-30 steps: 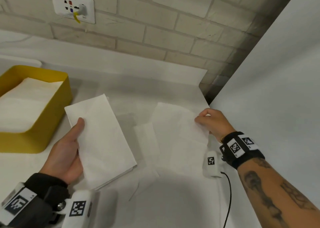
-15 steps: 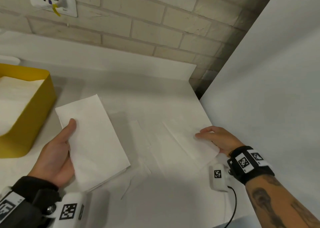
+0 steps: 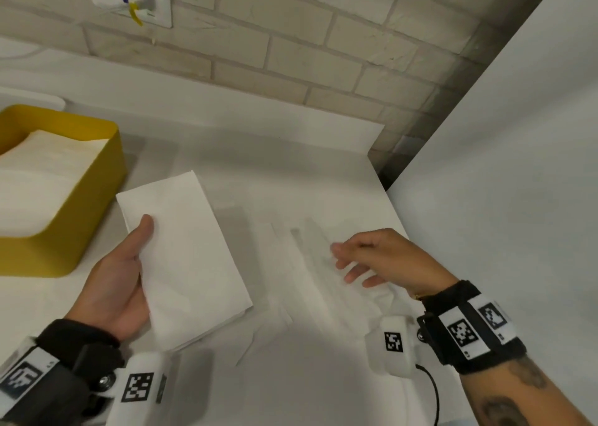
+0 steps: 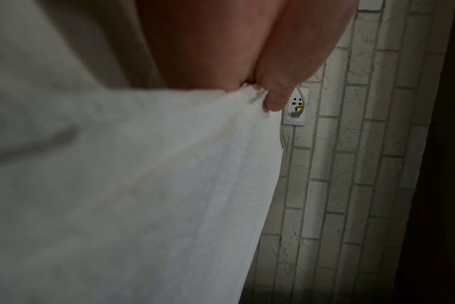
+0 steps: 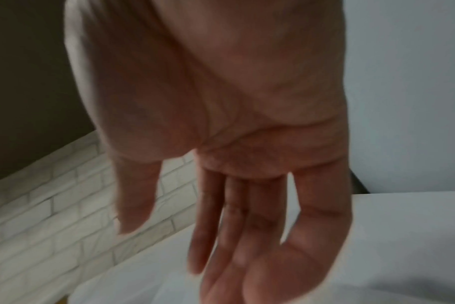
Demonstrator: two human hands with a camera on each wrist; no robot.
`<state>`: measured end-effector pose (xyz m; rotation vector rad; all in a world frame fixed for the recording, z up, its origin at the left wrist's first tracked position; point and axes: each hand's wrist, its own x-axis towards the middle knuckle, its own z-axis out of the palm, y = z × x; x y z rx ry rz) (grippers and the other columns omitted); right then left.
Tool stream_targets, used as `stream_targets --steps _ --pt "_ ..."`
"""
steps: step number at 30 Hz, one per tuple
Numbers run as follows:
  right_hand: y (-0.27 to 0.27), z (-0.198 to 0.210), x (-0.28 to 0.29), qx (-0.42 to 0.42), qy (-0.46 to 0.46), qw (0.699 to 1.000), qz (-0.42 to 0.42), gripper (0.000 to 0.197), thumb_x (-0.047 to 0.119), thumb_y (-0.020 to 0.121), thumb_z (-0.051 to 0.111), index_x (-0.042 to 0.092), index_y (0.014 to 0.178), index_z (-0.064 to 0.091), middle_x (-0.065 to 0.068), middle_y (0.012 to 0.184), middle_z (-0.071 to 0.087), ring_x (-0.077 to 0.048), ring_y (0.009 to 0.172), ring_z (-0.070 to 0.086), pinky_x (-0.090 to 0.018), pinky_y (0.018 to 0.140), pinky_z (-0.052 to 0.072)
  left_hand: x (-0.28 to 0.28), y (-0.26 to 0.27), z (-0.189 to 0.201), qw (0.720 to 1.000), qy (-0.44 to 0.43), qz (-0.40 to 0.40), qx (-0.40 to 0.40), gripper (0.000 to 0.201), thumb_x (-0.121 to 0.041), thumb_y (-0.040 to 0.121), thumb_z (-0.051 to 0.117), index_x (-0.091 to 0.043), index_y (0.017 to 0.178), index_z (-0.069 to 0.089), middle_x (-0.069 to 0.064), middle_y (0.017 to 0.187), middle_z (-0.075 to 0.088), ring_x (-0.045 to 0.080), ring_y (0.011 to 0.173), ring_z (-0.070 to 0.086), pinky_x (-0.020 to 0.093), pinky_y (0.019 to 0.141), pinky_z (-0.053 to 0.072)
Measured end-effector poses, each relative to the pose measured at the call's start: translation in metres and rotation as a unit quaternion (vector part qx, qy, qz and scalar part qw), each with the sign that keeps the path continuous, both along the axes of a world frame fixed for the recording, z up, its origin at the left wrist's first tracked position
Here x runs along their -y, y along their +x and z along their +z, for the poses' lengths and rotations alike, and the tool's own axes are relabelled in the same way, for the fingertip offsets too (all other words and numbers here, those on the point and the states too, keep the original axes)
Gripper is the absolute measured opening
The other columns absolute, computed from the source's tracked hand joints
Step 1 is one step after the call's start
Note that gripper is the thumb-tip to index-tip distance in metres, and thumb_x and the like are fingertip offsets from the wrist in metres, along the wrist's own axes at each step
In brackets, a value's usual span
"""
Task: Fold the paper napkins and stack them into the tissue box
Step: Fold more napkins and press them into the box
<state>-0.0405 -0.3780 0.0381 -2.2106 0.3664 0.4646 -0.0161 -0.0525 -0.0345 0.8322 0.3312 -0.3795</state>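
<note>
My left fingers hide beneath the folded napkin. The yellow box, left of my hand, runs off frame.

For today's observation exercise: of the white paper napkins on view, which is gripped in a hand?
The folded napkin in the left hand, thumb on top. The others lie in the yellow box or under the open right hand.

Soft matt paper napkin; smooth yellow plastic box; rough brick wall
</note>
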Motion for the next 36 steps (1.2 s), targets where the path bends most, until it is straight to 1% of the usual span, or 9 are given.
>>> stream_targets --steps 5,9,12,15,18,23,29,32,36 --pt "0.013 -0.021 0.016 -0.013 -0.137 0.99 -0.034 0.028 0.042 0.087 0.076 0.019 0.102 0.07 0.001 0.101 0.073 -0.013 0.085 0.072 -0.024 0.067 0.056 0.004 0.001 0.003 1.0 0.0 -0.024 0.019 0.042 -0.046 0.1 0.049 -0.035 0.081 0.084 0.004 0.115 0.077 0.023 0.095 0.077 0.05 0.088 0.055" --pt "0.016 -0.051 0.009 -0.06 -0.204 0.977 -0.006 0.062 0.05 0.074 0.085 0.024 0.121 0.054 0.0 0.12 0.054 -0.018 0.107 0.056 -0.031 0.087 0.05 0.009 0.004 0.006 0.999 -0.009 -0.03 0.012 0.041 -0.046 0.1 0.049 -0.032 0.085 0.085 0.004 0.116 0.077 0.023 0.097 0.077 0.047 0.083 0.062" --pt "0.016 -0.064 0.005 -0.044 -0.157 0.986 -0.028 0.055 0.037 0.075 0.088 0.02 0.114 0.053 0.004 0.109 0.054 -0.016 0.098 0.056 -0.024 0.07 0.045 0.014 0.005 0.005 0.999 -0.015 -0.027 -0.006 0.041 -0.045 0.101 0.05 -0.022 0.103 0.083 0.007 0.119 0.076 0.024 0.098 0.076 0.043 0.075 0.064" --pt "0.018 -0.071 0.006 -0.033 -0.13 0.99 -0.03 0.041 0.03 0.075 0.088 0.009 0.095 0.058 -0.004 0.098 0.061 -0.02 0.085 0.059 -0.028 0.068 0.045 0.017 0.004 0.004 0.999 -0.003 -0.033 -0.006 0.043 -0.044 0.101 0.05 -0.016 0.127 0.07 0.009 0.122 0.074 0.025 0.102 0.075 0.043 0.08 0.062" --pt "0.016 -0.059 0.008 0.0 -0.082 0.996 -0.035 0.033 0.028 0.085 0.08 0.006 0.083 0.055 -0.01 0.084 0.057 -0.021 0.074 0.054 -0.029 0.067 0.039 0.022 0.004 0.005 0.999 0.001 -0.041 0.0 0.041 -0.043 0.101 0.05 -0.015 0.126 0.067 0.01 0.119 0.075 0.026 0.099 0.076 0.043 0.083 0.062" --pt "0.004 0.009 -0.019 0.155 0.065 0.983 -0.075 0.011 0.017 0.092 0.072 0.012 0.101 0.069 -0.002 0.099 0.078 -0.025 0.098 0.073 -0.037 0.084 0.054 0.028 0.003 0.008 0.999 0.001 -0.053 -0.007 0.043 -0.041 0.102 0.05 -0.01 0.124 0.069 0.014 0.119 0.075 0.028 0.099 0.076 0.047 0.092 0.053" --pt "-0.002 0.054 -0.082 0.208 0.338 0.917 -0.052 0.024 0.018 0.09 0.062 0.013 0.112 0.069 -0.006 0.106 0.078 -0.018 0.096 0.075 -0.03 0.086 0.06 0.038 0.005 0.002 0.997 -0.019 -0.078 -0.003 0.061 -0.058 0.098 0.046 -0.013 0.136 0.064 0.015 0.132 0.069 0.033 0.125 0.064 0.049 0.109 0.046" --pt "0.002 0.026 -0.108 0.166 0.288 0.942 -0.054 0.015 0.019 0.098 0.061 0.013 0.107 0.071 -0.005 0.097 0.079 -0.018 0.087 0.076 -0.03 0.076 0.06 0.043 0.004 0.001 0.994 -0.048 -0.096 0.003 0.072 -0.069 0.099 0.034 -0.018 0.143 0.059 0.015 0.14 0.063 0.033 0.131 0.06 0.051 0.116 0.038" --pt "0.007 -0.019 -0.123 0.134 0.228 0.963 -0.059 0.015 0.024 0.1 0.061 0.015 0.1 0.074 0.0 0.093 0.079 -0.02 0.088 0.075 -0.032 0.077 0.054 0.044 0.003 0.003 0.991 -0.063 -0.119 0.005 0.088 -0.083 0.092 0.025 -0.019 0.14 0.063 0.018 0.141 0.062 0.036 0.132 0.057 0.053 0.117 0.037"
